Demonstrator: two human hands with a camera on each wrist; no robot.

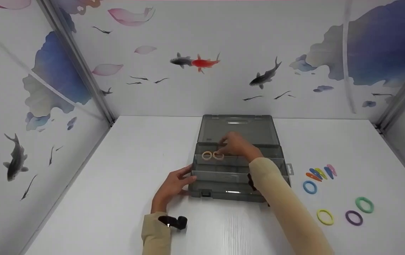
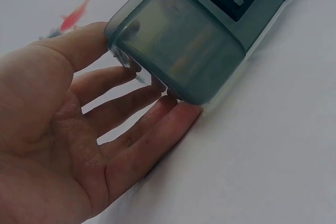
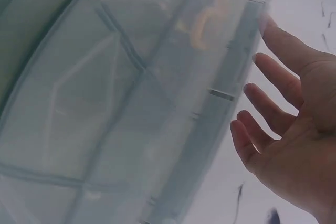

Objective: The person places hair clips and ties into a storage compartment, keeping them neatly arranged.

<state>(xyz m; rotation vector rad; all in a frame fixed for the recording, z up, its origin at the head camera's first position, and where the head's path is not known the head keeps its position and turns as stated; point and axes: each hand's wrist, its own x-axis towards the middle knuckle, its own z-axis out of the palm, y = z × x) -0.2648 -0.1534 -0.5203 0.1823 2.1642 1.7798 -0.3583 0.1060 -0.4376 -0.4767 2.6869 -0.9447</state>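
Note:
A grey see-through compartment box (image 1: 216, 194) lies on the table with its lid (image 1: 237, 131) folded back. My left hand (image 1: 172, 186) holds the front-left corner of the box, thumb on the upper edge and fingers against the side. Two pale orange ring-shaped hair ties, a left one (image 1: 207, 151) and a right one (image 1: 218, 159), are at the box's back left. Above the back compartment my right hand (image 1: 236, 144) has its fingertips near the right hair tie. In the right wrist view this hand (image 3: 294, 108) shows loosely bent fingers with nothing between them.
Right of the box lie several colourful hair clips (image 1: 319, 173). Nearby are a blue hair tie (image 1: 310, 187), a yellow one (image 1: 325, 217), a purple one (image 1: 354, 217) and a green one (image 1: 364, 205). Fish-printed panels (image 1: 230, 92) enclose the white table (image 1: 124, 170).

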